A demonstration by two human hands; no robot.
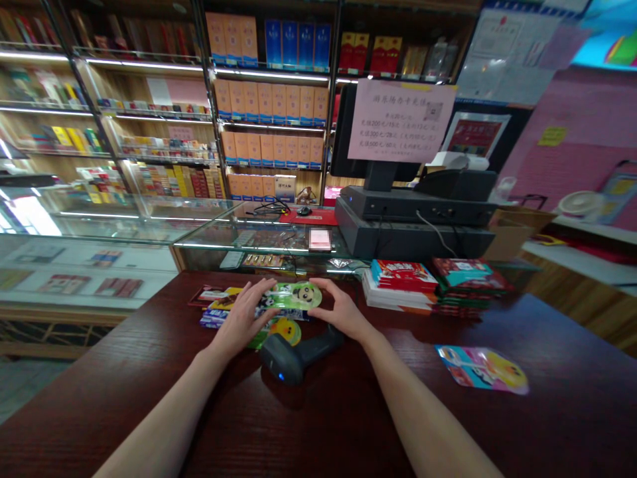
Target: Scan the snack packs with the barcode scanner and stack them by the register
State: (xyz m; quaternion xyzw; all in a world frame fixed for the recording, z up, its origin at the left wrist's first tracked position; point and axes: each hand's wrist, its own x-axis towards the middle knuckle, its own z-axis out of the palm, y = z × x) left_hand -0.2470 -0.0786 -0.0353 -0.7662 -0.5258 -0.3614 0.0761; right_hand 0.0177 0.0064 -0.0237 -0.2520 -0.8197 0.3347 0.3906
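Both hands are at a green packet with a panda face (301,294), lying on top of a small pile of packaged goods. My left hand (243,312) covers its left end, fingers over the far edge and thumb along the near edge. At the packet's right end, my right hand (343,309) curves its thumb and fingertips around the edges. Partly hidden beneath are purple-blue packs (212,318) and a packet with a yellow duck (286,330). A dark barcode scanner (286,358) with a blue light lies just in front, its handle reaching towards my right wrist.
Stacks of red-and-white packs (403,279) and dark red-green packs (468,282) stand right of my hands. A blue-pink packet with a duck (482,368) lies on the brown table (229,425). Behind are a glass counter (209,239), a cash register (418,206) and stocked shelves.
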